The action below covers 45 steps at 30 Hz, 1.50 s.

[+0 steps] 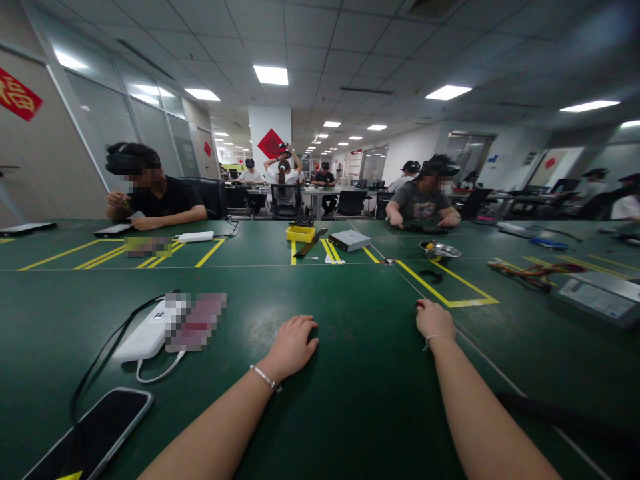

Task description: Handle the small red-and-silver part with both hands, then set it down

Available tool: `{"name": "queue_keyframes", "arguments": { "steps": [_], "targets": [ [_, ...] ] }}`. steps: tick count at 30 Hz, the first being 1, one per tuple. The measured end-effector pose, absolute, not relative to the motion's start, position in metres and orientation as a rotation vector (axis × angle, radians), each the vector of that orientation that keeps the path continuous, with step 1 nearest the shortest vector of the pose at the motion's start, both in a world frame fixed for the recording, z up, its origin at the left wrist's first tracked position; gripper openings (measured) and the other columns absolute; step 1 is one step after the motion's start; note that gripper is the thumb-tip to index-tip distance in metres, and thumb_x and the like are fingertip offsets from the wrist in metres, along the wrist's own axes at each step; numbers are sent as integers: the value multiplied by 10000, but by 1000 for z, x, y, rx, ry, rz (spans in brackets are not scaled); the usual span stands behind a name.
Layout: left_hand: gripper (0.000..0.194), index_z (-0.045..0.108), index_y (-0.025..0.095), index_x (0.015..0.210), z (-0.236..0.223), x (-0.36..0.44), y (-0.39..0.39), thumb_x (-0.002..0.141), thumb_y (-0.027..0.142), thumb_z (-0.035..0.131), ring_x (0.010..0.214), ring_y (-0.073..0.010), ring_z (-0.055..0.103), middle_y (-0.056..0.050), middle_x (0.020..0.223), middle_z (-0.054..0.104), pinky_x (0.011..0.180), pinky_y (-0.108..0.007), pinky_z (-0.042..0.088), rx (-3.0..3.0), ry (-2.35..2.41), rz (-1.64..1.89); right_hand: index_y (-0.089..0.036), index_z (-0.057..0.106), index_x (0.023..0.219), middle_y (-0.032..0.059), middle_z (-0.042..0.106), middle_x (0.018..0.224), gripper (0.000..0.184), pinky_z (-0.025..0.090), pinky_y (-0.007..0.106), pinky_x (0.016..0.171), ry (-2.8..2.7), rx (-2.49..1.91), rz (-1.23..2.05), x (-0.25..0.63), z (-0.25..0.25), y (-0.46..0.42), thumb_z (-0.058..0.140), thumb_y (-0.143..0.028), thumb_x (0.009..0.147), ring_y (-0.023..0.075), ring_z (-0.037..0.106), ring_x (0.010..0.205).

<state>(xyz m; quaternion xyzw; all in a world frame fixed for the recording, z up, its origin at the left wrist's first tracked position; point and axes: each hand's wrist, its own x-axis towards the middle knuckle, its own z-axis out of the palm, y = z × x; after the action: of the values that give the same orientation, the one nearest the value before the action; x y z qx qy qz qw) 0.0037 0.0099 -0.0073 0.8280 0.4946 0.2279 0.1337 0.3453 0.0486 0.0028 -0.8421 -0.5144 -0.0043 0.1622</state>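
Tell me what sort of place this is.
Probably a shared office or workshop: a long green worktable marked with yellow lines, office chairs beyond it, and bright light panels in a tiled ceiling.

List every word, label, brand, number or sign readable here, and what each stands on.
"福", seemingly, in gold on the red sign at upper left, cut by the picture's edge.
White device: dark marking, too blurred to read.
Metal box at right: label too small to read.
Red diamond on the pillar: marking too small to read.
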Motion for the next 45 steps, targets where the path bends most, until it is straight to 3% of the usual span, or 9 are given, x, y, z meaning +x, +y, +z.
{"name": "queue_keyframes", "arguments": {
  "steps": [6,11,18,22,26,30,33,37,45],
  "targets": [
    [299,544,206,1006,-1,6,7,745,322,456,1067,-226,428,-64,1099,539,918,-351,290,2309,1447,713,-183,560,983,86,550,973,285,387,324,781,-1850,-1917,-268,287,17,44,363,-275,799,204,485,917],
    [328,508,189,1021,0,13,7,781,375,384,829,-164,540,-43,905,604,740,-273,394,2043,1296,837,-217,571,925,49,560,902,208,377,289,763,-2356,-1300,-263,203,21,21,399,-230,808,167,474,862],
    [192,528,153,754,-5,14,14,749,316,426,598,-119,506,-4,648,576,577,-234,383,1803,1118,898,-223,503,1054,41,569,906,275,379,284,757,-2531,-1070,-129,162,24,-2,412,-204,795,154,478,848],
    [210,492,148,826,-1,13,16,756,334,425,609,-105,528,-41,784,625,590,-232,391,1556,1056,916,-205,425,1170,67,538,1057,382,350,310,847,-2329,-1297,-126,197,28,14,403,-242,790,172,451,980],
    [223,470,160,834,1,12,15,767,365,410,648,-106,549,-58,868,634,548,-213,363,1463,1068,946,-166,435,1179,134,442,1190,408,310,404,884,-1914,-1987,-272,266,18,38,368,-257,787,264,362,1108],
    [206,460,167,823,1,12,13,769,358,403,657,-108,549,-56,880,636,514,-203,336,1436,1068,932,-212,298,1277,149,318,1293,504,328,463,845,-1621,-2448,-136,325,1,49,350,-297,784,335,319,1149],
    [202,461,168,809,1,12,13,767,357,406,668,-108,543,-51,880,631,523,-201,340,1449,1052,932,-167,401,1217,170,409,1217,442,360,421,823,-1686,-2527,-2,339,-5,52,298,-222,790,296,408,1093],
    [221,490,169,819,0,11,14,755,370,425,670,-104,523,-37,876,608,529,-196,350,1509,1038,957,-99,588,967,192,547,1013,347,390,376,784,-1766,-2543,-13,336,-1,52,317,-125,751,248,516,960],
    [240,502,166,812,-2,11,14,749,386,430,619,-99,486,13,657,515,542,-197,358,1530,1050,974,-137,623,821,142,599,862,220,427,336,674,-1737,-2439,-43,327,7,49,437,-153,704,224,569,791]
  ]
}}
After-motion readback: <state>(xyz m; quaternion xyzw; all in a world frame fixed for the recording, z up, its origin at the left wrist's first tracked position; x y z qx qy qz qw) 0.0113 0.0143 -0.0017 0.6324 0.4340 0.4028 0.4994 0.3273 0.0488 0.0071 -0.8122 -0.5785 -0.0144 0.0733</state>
